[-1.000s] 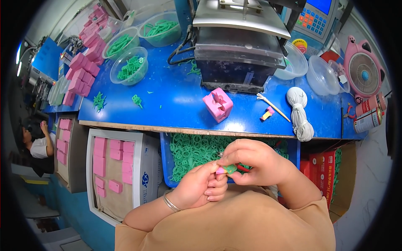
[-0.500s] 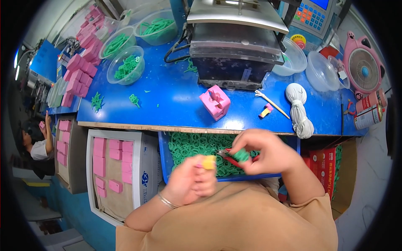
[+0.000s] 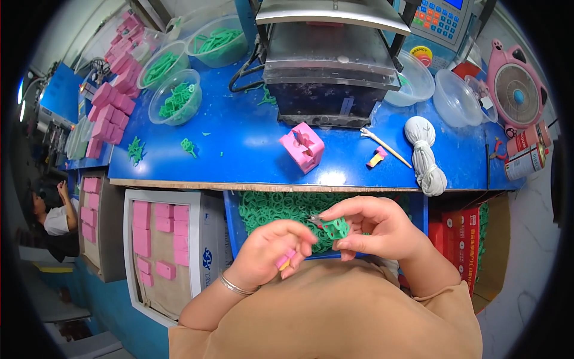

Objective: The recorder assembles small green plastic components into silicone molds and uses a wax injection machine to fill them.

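Note:
My right hand (image 3: 376, 230) is closed, its thumb and forefinger pinching a small green openwork block (image 3: 337, 228) above the tray. Metal jaws of red-handled pliers (image 3: 315, 220) show just behind that block; the hand hides the handles, so I cannot tell whether it grips them. In the curled fingers of my left hand (image 3: 269, 248) is a small pink-and-yellow piece (image 3: 286, 258). The left forefinger reaches toward the green block without clearly touching it. Under both hands lies a blue tray (image 3: 233, 230) heaped with green openwork pieces (image 3: 263, 209).
On the blue bench (image 3: 239, 149) stand a pink slotted block (image 3: 303, 148), another pink-and-yellow piece (image 3: 376, 157), a wooden-handled brush (image 3: 388, 148) and a white cloth bundle (image 3: 425, 155). A machine (image 3: 332, 78) rises behind. Left are bowls (image 3: 194, 99) of green pieces. Someone (image 3: 60, 218) sits far left.
My left hand has turned and loosened, its forefinger now stretched toward my right hand. The green block has turned and shows more clearly. The far person's raised hand has moved.

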Demonstrator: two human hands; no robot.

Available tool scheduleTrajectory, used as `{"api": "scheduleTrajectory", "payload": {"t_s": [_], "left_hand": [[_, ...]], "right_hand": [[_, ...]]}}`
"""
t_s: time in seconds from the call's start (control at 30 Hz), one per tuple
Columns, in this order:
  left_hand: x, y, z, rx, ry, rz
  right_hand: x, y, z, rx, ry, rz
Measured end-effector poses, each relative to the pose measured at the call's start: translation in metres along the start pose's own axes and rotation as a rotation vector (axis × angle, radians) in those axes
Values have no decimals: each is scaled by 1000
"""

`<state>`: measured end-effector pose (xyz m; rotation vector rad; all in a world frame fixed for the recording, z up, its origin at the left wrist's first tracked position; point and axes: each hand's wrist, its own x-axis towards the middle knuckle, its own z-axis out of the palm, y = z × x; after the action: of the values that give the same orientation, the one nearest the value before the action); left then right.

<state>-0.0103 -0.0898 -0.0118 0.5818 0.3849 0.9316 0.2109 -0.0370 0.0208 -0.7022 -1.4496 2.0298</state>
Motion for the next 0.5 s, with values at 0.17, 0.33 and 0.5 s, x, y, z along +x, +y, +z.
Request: {"api": "scheduleTrajectory", "payload": {"t_s": [0.17, 0.33, 0.5], "left_hand": [[10, 4, 23, 370, 236, 7], [11, 1, 20, 694, 268, 124], [9, 1, 18, 824, 348, 334]], "right_hand": [[2, 1, 6, -158, 1, -91], [6, -1, 9, -516, -17, -276], [3, 6, 14, -381, 122, -133]]}}
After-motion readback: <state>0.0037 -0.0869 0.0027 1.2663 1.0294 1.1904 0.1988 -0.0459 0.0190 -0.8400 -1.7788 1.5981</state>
